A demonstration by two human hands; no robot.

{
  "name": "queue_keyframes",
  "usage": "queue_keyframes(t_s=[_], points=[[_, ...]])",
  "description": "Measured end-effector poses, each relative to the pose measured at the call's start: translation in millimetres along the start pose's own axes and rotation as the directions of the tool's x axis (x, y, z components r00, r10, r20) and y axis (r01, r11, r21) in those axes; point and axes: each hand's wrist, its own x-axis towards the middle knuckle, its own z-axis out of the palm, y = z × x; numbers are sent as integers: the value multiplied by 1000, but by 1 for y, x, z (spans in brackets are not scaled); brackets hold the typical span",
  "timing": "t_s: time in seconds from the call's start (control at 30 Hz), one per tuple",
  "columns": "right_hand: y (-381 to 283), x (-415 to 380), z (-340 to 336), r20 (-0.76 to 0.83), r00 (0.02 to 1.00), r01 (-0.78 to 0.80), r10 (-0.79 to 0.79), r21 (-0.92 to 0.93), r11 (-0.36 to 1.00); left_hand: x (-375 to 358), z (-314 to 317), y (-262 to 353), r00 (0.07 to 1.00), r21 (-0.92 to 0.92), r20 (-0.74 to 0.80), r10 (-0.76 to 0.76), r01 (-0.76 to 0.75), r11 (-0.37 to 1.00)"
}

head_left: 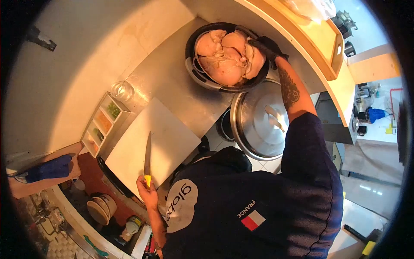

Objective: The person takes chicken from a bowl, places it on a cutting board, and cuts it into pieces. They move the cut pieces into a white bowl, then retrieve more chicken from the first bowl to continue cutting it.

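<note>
My bare left hand (147, 193) is closed round the yellow handle of a knife (148, 155). Its blade lies over a white cutting board (129, 142), pointing away from me. My right hand (268, 48), in a black glove, reaches over the right rim of a dark oval roasting pan (194, 71). Its fingers curl at the edge of one of several large pale pieces of chicken (233, 64) heaped in the pan. The underside of that grip is hidden.
A large pot with a metal lid (258, 116) stands right of the board. A tray of chopped vegetables (103, 123) and a clear glass (122, 91) sit at the left. Buckets (101, 208) stand lower left. A wooden tray (315, 39) rests on the raised ledge.
</note>
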Motion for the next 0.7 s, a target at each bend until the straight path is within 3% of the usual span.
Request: queue_keyframes(t_s=[0.1, 0.2, 0.27, 0.4, 0.53, 0.7], points=[[43, -122, 55, 109, 891, 450, -441, -347, 823, -1, 1, 9, 1000, -56, -16, -25, 24, 998], [64, -189, 87, 208, 747, 638, -631, -491, 593, -2, 4, 8, 998, -124, -28, -59, 55, 991], [65, -222, 102, 250, 725, 658, -642, -529, 536, -2, 5, 4, 998, -143, -35, -55, 49, 989], [51, -291, 106, 358, 790, 612, -498, -507, 607, -1, 9, -3, 999, -150, -31, -21, 16, 989], [81, -230, 105, 363, 702, 706, -613, -473, 527, -3, 9, 2, 1000, -172, -3, -23, 22, 985], [97, -253, 101, 364, 559, 803, -745, -462, 377, 1, 11, 11, 999, -179, -15, -36, 33, 983]])
